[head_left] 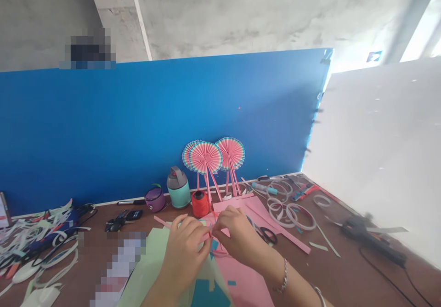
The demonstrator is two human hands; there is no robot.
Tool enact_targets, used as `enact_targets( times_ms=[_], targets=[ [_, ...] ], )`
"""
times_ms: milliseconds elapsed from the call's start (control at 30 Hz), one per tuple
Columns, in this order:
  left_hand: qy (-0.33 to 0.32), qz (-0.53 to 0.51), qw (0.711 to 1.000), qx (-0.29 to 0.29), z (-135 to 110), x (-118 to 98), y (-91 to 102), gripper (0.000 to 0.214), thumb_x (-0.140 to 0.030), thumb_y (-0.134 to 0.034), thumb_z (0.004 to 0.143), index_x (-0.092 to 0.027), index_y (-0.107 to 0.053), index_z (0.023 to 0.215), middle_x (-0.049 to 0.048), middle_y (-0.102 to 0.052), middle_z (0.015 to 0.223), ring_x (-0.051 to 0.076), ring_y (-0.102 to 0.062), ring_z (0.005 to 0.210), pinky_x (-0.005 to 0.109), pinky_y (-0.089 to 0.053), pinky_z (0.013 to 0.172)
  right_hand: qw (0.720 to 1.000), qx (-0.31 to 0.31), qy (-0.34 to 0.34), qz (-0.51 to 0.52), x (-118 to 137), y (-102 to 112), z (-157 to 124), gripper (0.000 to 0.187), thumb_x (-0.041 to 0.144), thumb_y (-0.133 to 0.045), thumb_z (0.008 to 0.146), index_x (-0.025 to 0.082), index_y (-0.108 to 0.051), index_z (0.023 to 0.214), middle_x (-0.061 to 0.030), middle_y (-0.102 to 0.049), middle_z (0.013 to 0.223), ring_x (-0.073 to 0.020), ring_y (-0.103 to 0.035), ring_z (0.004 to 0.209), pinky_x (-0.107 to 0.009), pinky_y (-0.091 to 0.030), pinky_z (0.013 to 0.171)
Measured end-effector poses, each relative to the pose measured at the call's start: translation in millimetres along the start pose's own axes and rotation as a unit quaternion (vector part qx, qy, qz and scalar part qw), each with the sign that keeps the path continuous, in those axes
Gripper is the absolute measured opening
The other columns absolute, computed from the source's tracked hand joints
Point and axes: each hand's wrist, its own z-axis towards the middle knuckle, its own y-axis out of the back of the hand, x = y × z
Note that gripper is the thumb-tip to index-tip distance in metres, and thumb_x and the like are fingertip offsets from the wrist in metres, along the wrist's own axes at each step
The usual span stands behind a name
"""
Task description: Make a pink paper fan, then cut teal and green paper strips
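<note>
My left hand [184, 252] and my right hand [237, 235] meet over the table's middle, fingertips pinched together on a thin red string [211, 234]. The string runs up toward a red spool of thread [200, 203] just behind them. Under the hands lie a pink paper sheet [241, 279] and a pale green paper sheet [151, 261], with a folded blue and pink piece partly hidden beneath my left palm. Three pleated pink paper fans [206, 157] lean upright against the blue board [138, 127].
A teal bottle [178, 188] and a purple tape holder [155, 199] stand behind the spool. Scissors [267, 235] lie right of my hands, tape rings [292, 210] beyond. A black glue gun [372, 240] with its cord lies far right. Paper scraps [37, 242] pile at the left.
</note>
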Motion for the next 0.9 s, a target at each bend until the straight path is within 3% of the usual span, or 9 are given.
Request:
enact_targets(
  times_ms=[533,900],
  targets=[
    [0.004,-0.022,1.0,-0.005,-2.6,0.6,-6.1,0.015,-0.012,-0.051,0.077,-0.023,-0.059,0.07,-0.0032,-0.064,0.066,0.014,-0.057,0.067,0.039,-0.037,0.085,1.0,-0.005,-0.002,-0.001,-2.0,-1.7,-1.2,0.017,0.004,-0.056,0.074,0.017,-0.063,0.065,-0.0024,-0.066,0.072,-0.0168,-0.052,0.076,-0.029,-0.033,0.069],
    [0.025,-0.057,0.998,-0.009,-1.8,0.8,-5.3,0.015,-0.015,-0.053,0.077,-0.024,-0.061,0.07,-0.0047,-0.065,0.065,0.013,-0.058,0.064,0.039,-0.038,0.086,0.999,0.013,0.015,0.049,-9.6,1.4,0.9,0.017,0.016,-0.058,0.079,0.019,-0.065,0.065,-0.0013,-0.065,0.069,-0.0172,-0.055,0.077,-0.03,-0.037,0.073]
  ],
)
